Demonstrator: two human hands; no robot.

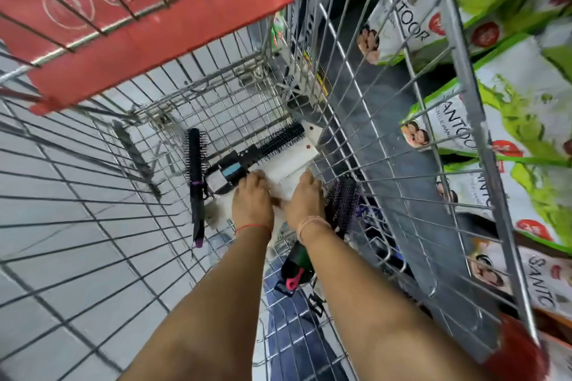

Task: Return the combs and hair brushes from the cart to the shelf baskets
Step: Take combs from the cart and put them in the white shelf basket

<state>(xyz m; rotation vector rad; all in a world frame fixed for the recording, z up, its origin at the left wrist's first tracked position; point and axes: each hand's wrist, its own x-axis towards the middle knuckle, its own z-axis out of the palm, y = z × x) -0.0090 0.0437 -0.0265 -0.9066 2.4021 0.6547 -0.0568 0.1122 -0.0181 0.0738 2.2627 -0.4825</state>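
Two hands reach deep into a wire shopping cart (371, 120) to gather stock bound for the shelf baskets. At left, a round black brush (196, 176) lies loose on the cart floor. The left hand (252, 201) and right hand (305, 198) press close together on a white packaged brush (280, 141), apparently gripping it; finger closure cannot be told. A purple-bristled brush (342, 202) rests beside the right wall.

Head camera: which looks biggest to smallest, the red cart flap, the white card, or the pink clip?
1. Red cart flap, by far the largest, though nearest the camera.
2. White card, under both hands.
3. Pink clip, smallest.
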